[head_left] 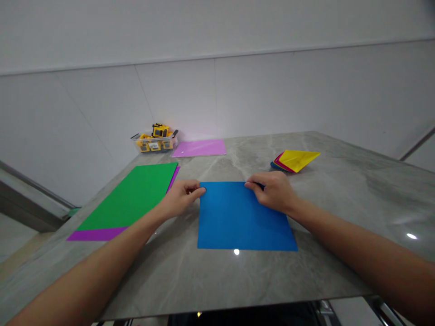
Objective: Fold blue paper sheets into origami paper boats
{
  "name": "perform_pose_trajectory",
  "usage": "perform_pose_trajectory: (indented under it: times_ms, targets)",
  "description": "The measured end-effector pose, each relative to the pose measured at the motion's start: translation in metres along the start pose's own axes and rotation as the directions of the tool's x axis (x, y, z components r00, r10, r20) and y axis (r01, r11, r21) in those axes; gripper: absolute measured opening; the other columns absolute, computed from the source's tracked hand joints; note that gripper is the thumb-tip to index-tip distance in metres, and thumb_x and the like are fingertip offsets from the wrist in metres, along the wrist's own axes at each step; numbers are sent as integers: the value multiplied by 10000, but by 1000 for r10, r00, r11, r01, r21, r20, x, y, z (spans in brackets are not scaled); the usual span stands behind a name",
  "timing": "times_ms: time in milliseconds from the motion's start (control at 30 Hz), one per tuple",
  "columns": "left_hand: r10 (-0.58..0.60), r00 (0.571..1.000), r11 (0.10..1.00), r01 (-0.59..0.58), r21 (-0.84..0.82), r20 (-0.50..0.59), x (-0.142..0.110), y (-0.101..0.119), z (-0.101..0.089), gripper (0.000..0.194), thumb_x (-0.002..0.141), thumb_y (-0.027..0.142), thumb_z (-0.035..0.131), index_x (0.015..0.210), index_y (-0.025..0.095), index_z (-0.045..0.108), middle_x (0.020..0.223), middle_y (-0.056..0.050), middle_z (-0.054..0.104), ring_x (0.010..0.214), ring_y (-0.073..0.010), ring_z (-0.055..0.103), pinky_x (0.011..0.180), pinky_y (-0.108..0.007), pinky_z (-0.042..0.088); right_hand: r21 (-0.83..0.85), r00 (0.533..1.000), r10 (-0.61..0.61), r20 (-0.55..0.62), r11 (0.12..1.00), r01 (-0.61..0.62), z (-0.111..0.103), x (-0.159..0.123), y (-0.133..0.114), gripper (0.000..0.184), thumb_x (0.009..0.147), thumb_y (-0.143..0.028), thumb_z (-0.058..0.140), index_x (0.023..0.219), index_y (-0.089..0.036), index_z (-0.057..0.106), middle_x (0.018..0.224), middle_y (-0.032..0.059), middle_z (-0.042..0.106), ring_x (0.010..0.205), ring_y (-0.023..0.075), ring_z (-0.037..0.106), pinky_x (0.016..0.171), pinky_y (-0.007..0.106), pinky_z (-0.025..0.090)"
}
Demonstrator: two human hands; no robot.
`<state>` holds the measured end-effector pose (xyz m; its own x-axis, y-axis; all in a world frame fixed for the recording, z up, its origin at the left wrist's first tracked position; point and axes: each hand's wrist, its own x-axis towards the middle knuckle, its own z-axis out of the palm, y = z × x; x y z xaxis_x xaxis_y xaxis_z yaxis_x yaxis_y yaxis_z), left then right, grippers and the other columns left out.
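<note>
A flat sheet of blue paper (pixel 239 222) lies in front of me at the middle of the table. My left hand (pixel 183 194) pinches its far left corner between thumb and fingers. At the far right corner, my right hand (pixel 273 190) grips the same sheet, its fingers curled and partly hidden behind the thumb. To the left, near my left hand, are green paper (pixel 132 194) and purple paper (pixel 98 234), the green on top. Beyond my right hand sit folded papers (pixel 295 160), yellow over red and blue.
A clear plastic box (pixel 156 144) with yellow toy vehicles (pixel 161 131) stands at the back left, beside a flat pink sheet (pixel 200 148). The grey marbled table (pixel 163 280) has its front edge close to me. A white wall (pixel 251 99) rises behind.
</note>
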<state>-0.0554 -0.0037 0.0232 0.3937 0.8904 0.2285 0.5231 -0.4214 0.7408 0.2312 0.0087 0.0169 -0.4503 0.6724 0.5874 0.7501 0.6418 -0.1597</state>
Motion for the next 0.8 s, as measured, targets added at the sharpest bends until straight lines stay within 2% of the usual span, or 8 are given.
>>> perform_pose_trajectory:
  times_ms: [67, 167, 300, 467, 600, 667, 800]
  targets:
    - [20, 1000, 999, -20, 32, 4, -4, 5, 11, 380, 869, 408, 518, 583, 157, 500, 535, 40, 457, 535, -100, 423, 532, -226, 318, 49, 1000, 21, 10, 999, -21, 2, 1, -8, 150, 837, -252, 592, 795, -182, 718, 739, 46, 731, 652, 184, 660, 617, 271, 423]
    - [96, 995, 988, -97, 118, 14, -9, 13, 25, 363, 882, 345, 523, 577, 149, 521, 549, 40, 474, 557, -97, 436, 557, -222, 324, 180, 1000, 8, 3, 984, -8, 6, 3, -22, 122, 831, -205, 586, 868, -182, 701, 790, 32, 727, 630, 146, 642, 632, 252, 442]
    - [195, 981, 960, -195, 198, 20, -13, 22, 36, 313, 888, 295, 528, 622, 142, 593, 584, 26, 548, 559, -95, 472, 569, -218, 342, 338, 996, -88, -7, 937, 85, 14, 4, -41, 97, 822, -177, 578, 789, -169, 669, 738, 28, 699, 623, 131, 617, 642, 242, 448]
    - [259, 966, 935, -257, 244, 26, -14, 24, 42, 297, 881, 262, 511, 628, 136, 602, 566, 18, 560, 530, -93, 488, 570, -215, 354, 428, 994, -105, 16, 899, 88, 20, 3, -51, 76, 780, -131, 582, 756, -153, 651, 697, 27, 680, 623, 132, 606, 636, 238, 446]
    - [221, 966, 951, -243, 192, 131, -13, 20, 45, 318, 899, 267, 462, 644, 134, 599, 540, 26, 516, 504, -87, 452, 512, -204, 320, 458, 989, -139, 50, 883, 101, 25, 2, -51, 77, 764, -120, 584, 744, -153, 651, 677, 17, 668, 604, 123, 592, 627, 235, 439]
    - [238, 958, 945, -266, 189, 157, -12, 18, 45, 335, 900, 273, 469, 616, 136, 582, 526, 27, 499, 497, -86, 440, 506, -206, 311, 464, 986, -149, 78, 880, 97, 26, 1, -51, 80, 759, -117, 583, 740, -149, 654, 673, 18, 665, 602, 123, 591, 618, 232, 438]
    - [359, 927, 901, -374, 220, 104, -11, 17, 44, 359, 909, 241, 471, 573, 141, 548, 520, 21, 508, 499, -88, 452, 570, -230, 349, 478, 988, -107, 113, 878, 41, 22, 3, -53, 92, 759, -117, 577, 735, -148, 660, 672, 22, 672, 602, 123, 595, 613, 231, 441]
